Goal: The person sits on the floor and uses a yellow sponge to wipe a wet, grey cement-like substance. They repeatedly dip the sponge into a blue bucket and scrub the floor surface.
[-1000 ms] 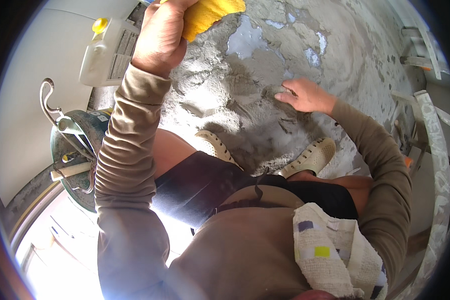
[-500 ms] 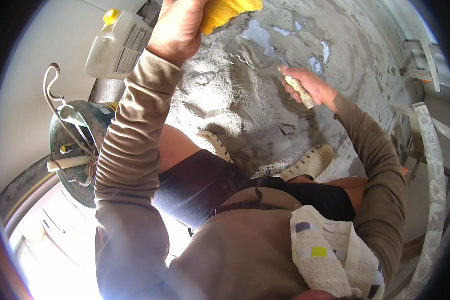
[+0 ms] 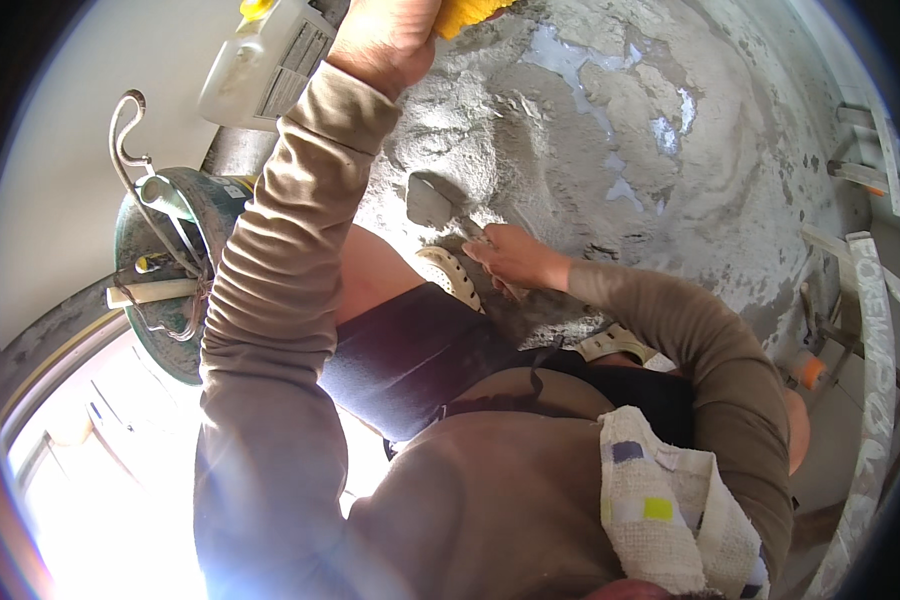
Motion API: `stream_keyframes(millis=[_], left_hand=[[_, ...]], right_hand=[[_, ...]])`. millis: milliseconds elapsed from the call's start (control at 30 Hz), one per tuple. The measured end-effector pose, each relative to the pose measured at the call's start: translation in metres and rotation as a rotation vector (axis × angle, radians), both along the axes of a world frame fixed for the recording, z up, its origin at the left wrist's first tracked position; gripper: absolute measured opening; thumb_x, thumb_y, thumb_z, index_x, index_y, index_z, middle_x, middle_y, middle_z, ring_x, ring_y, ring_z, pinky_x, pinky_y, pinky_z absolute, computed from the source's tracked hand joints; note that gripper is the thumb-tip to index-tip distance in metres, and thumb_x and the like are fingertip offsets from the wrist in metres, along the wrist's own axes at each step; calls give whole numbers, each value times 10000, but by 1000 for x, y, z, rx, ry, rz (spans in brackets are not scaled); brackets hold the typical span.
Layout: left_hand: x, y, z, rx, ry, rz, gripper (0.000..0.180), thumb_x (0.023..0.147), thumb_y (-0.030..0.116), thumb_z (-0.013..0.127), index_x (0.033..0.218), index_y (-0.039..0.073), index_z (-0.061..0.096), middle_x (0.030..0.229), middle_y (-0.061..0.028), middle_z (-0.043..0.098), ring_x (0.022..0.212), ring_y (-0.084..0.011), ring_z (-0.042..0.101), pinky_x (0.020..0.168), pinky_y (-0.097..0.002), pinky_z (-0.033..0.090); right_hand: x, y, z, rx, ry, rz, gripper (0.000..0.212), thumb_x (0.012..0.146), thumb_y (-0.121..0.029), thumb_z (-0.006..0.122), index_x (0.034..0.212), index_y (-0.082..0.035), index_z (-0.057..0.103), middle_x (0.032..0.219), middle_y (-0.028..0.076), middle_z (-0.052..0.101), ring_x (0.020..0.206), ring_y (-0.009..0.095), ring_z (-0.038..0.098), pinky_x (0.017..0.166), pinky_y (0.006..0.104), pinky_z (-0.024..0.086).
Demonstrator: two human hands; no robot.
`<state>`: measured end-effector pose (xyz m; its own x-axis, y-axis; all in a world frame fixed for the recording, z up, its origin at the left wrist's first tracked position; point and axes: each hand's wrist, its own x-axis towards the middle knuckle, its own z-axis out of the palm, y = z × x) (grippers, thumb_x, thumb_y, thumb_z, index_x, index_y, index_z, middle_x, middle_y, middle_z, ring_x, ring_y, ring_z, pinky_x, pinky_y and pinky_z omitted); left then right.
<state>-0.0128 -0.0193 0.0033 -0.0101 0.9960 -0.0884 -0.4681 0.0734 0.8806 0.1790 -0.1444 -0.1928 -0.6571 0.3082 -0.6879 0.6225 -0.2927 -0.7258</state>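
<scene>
My right hand (image 3: 515,258) is closed on a trowel; its grey blade (image 3: 429,203) lies over pale grey mortar mix (image 3: 530,150) in front of my left shoe. The hand covers most of the trowel's handle. At the top edge, my left hand (image 3: 390,35) is closed on a yellow thing (image 3: 467,14) with an uneven edge; the frame cuts it off, so its kind is unclear. Whitish liquid (image 3: 562,58) lies in puddles on the mix beyond my right hand.
A green bucket (image 3: 130,345) with a hose and a wooden handle stands at the left. Behind it is a translucent canister (image 3: 235,85) with a yellow cap. Long mortar-smeared bars (image 3: 873,340) stand at the right. My clog (image 3: 450,275) is close to the trowel.
My right hand has swept the trowel left and nearer to me, from beside the puddles to near my left shoe. My left hand still holds the yellow thing, now less in view.
</scene>
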Motion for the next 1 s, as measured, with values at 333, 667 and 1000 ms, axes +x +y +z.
stream_keyframes(millis=[333, 667, 1000], left_hand=[[-4, 6, -9, 66, -95, 3, 336, 891, 169, 737, 1160, 11, 612, 1027, -78, 688, 924, -200, 678, 834, -320, 563], [3, 4, -6, 33, -93, 19, 328, 901, 172, 726, 1160, 4, 614, 1034, -77, 689, 939, -191, 675, 839, -320, 554], [-3, 9, -15, -25, 114, 100, 496, 886, 228, 757, 1257, -48, 579, 1179, -133, 663, 1078, -235, 664, 920, -406, 573]], right_hand=[[-67, 16, -44, 247, -24, -418, 491, 968, -355, 541, 902, 129, 589, 718, 256, 648, 700, 382, 680, 671, 472, 538], [-41, 61, 34, -71, 141, -768, 364, 1018, -340, 532, 966, 19, 511, 756, 85, 566, 541, 167, 577, 446, 342, 515], [-15, 120, 24, -246, 355, -969, 353, 1024, -347, 493, 888, -25, 546, 687, 71, 557, 515, 185, 543, 422, 356, 470]])
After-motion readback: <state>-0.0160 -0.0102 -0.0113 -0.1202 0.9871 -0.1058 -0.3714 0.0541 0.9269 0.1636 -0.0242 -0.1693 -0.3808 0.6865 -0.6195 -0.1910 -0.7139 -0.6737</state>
